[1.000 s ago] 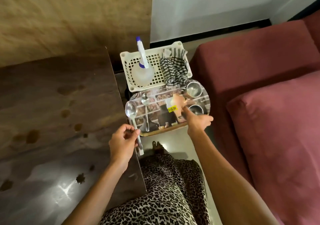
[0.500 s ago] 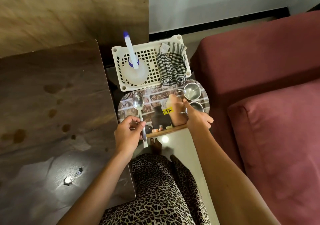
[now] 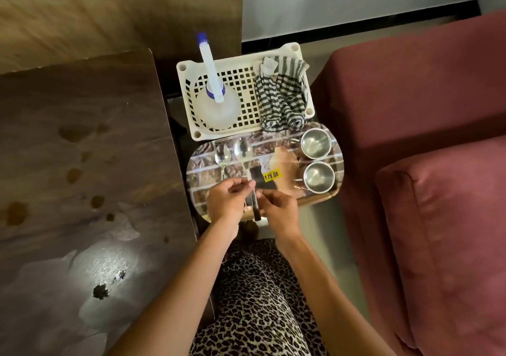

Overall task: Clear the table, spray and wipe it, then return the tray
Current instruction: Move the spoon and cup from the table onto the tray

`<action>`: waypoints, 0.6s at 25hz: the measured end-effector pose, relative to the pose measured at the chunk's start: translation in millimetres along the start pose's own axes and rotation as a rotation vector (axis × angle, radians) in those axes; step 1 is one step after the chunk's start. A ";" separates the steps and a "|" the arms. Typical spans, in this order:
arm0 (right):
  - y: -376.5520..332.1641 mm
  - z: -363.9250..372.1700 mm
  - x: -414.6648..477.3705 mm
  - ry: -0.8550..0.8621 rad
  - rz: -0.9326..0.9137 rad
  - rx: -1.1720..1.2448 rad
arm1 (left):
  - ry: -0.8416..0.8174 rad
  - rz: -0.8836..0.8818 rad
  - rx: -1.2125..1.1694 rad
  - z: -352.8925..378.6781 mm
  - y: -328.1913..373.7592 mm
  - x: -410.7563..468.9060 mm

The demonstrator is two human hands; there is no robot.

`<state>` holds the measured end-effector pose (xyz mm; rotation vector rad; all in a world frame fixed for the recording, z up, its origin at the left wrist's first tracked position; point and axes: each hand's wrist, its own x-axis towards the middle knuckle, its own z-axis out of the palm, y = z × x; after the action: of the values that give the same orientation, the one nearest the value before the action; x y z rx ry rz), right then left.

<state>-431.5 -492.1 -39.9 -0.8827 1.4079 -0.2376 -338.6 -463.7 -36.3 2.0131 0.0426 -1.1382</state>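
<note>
Your left hand [image 3: 227, 199] pinches spoon [image 3: 243, 151] handle; right hand [image 3: 279, 208] curled alongside, grip unclear. Spoon runs 12–6, bowl at 12.

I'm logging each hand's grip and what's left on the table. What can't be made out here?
Head view only.
Right hand: whether it pinches the handle of the held spoon or only touches it; curled fingers cover the contact.
Other spoon: handle end hidden under the left hand.
Table: left part cut off by the frame edge.
Price sticker: print above the price too small.
</note>
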 end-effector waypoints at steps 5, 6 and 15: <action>4.7 -8.7 13.8 -0.080 0.015 0.023 | -0.034 0.044 0.067 8.1 -3.4 13.0; 6.6 -8.9 18.9 -0.051 0.010 -0.024 | -0.052 0.033 0.089 8.9 -4.2 14.4; 19.6 -3.8 56.8 0.129 0.003 -0.285 | -0.062 0.029 0.221 -14.0 -11.1 8.5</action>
<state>-430.5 -516.2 -95.1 -1.1148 1.5884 -0.0929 -328.0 -450.0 -45.7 2.1618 -0.1500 -1.2304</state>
